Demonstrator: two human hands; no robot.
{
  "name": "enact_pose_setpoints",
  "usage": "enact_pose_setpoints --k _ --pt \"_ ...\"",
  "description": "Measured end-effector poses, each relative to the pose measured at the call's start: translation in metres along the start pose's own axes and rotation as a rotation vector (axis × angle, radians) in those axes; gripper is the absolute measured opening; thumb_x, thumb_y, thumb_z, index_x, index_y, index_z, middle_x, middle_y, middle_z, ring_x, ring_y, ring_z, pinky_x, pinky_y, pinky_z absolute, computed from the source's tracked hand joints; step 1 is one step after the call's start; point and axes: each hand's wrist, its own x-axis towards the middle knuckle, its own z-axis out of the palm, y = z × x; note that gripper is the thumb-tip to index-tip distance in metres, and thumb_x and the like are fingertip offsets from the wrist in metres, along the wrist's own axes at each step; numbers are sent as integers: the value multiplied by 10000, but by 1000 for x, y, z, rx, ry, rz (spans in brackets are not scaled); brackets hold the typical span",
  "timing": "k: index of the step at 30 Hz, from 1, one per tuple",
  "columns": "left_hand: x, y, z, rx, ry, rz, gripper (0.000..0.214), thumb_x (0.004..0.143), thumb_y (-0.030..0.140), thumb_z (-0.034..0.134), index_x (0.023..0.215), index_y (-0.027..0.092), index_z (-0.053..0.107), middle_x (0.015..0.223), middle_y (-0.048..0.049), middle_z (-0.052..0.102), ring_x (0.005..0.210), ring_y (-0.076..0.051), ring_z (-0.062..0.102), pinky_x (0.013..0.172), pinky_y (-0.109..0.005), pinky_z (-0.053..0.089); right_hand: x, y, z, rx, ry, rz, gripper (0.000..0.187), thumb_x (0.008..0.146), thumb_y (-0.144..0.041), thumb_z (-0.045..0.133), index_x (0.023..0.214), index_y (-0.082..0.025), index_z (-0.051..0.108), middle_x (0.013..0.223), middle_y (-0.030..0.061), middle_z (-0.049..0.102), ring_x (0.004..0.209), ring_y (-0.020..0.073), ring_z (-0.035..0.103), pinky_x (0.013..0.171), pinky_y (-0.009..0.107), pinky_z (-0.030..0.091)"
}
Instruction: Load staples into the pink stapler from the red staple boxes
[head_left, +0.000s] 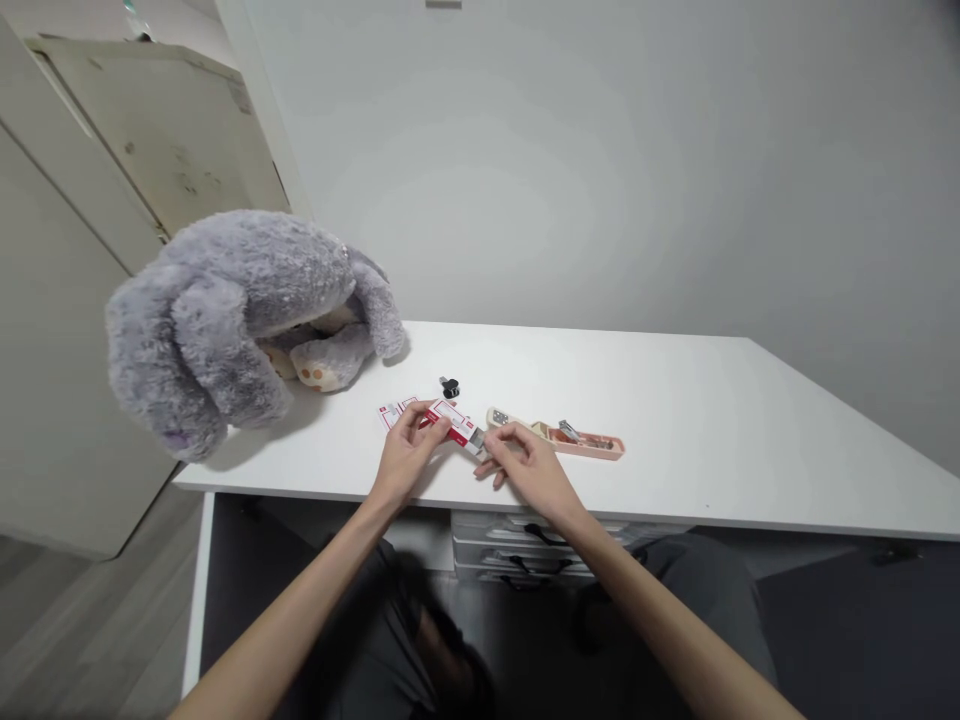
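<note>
My left hand (409, 450) is closed around a small red-and-white cardboard box (452, 418), held tilted just above the desk. At the box's right end a small grey strip (478, 438) shows, and the fingertips of my right hand (525, 465) are pinched on it. More red-and-white cards or boxes (390, 414) lie flat behind my left hand, partly hidden by it. Beyond my right hand is a long, narrow pink case (600, 448) with metal pieces in it. A cream part with dark dots (498, 416) lies at the left of the case.
A small black object with a metal tab (450, 388) lies behind the box. A large grey plush toy (255, 290) covers the left end of the white desk (675, 420). The wall stands behind the desk; drawers with black handles (544, 535) are below it.
</note>
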Motion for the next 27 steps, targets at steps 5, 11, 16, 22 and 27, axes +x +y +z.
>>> enact_pose_setpoints --k 5,11,16,22,27 --pt "1 0 0 -66 20 -53 488 822 518 882 1091 184 648 1231 -86 722 913 -170 714 746 -274 635 -5 -5 -9 -193 -77 -76 249 975 -399 691 1178 -254 693 1159 61 786 813 201 809 588 268 576" --pt "-1 3 0 -92 -52 -105 495 815 495 896 1103 190 633 1281 -105 718 776 -142 718 631 -255 617 -3 -11 -17 -705 -122 -448 157 1031 -275 680 1164 -282 764 1145 49 807 949 233 779 854 365 614" --pt "-1 6 -1 -135 -124 -167 495 816 481 903 1095 175 632 1342 -139 713 752 -131 716 587 -241 610 -2 -8 -19 -844 -126 -599 140 1061 -282 655 1158 -268 755 1201 75 768 1040 242 765 921 372 612" --pt "-1 9 0 -146 -135 -196 507 790 476 928 1074 166 643 1320 -149 738 800 -147 733 591 -231 618 -4 -8 -20 -861 -153 -645 137 1026 -273 680 1151 -244 728 1268 96 711 935 206 748 847 355 620" --pt "-2 10 1 -142 -134 -198 483 807 479 913 1066 169 650 1309 -147 749 810 -159 756 626 -239 623 -5 -10 -18 -833 -176 -607 130 990 -286 717 1113 -257 744 1237 91 685 892 196 718 807 344 600"
